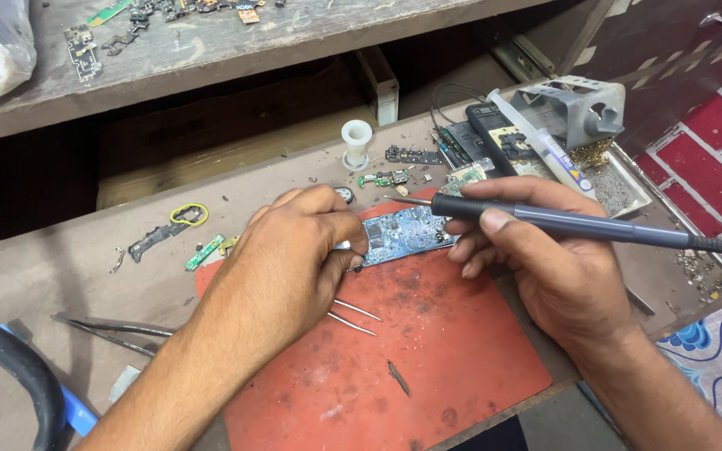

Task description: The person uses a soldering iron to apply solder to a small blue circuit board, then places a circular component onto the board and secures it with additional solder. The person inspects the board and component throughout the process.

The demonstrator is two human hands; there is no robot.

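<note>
Nearest lens, bottom left: black cable [10, 359] arcing over a blue tool handle [75, 413], on worn grey bench [52, 276]. Beside it, long dark tweezers [110, 330] lying flat. Further back, black flex strip [154, 238] with yellow ring [189, 214], small green board strip [204, 252].

Centre: red work mat [428, 351], scorched and flecked. Left hand [298, 255] curled down over left end of blue circuit board [403, 234], fingertips pinching that edge and pinning it to mat; metal tweezers [353, 316] poking out from under palm, whether actually gripped not visible. Board flat on mat's upper edge, between both hands.

Handling judgement on board: thin, light, stiff but brittle; populated face fragile and heat-sensitive near tip. Best held by bare edges only, pressed flat, since so light a piece likely slides on mat under tip pressure.

Behind: white solder spool [357, 142], loose green and dark board fragments [394, 175].

Right: right hand [536, 250] closed pen-fashion around grey soldering iron [570, 224], thumb on top, fingers wrapped below; tip hovering above board's top edge, contact not confirmable. Iron judged light, rigid, hot at front; grip kept on handle.

Far right: grey metal iron stand [578, 104] on tray [628, 188] with brass wool, white syringe tube [536, 138], dark handset [495, 134]. Red brick-pattern floor [712, 142].
</note>
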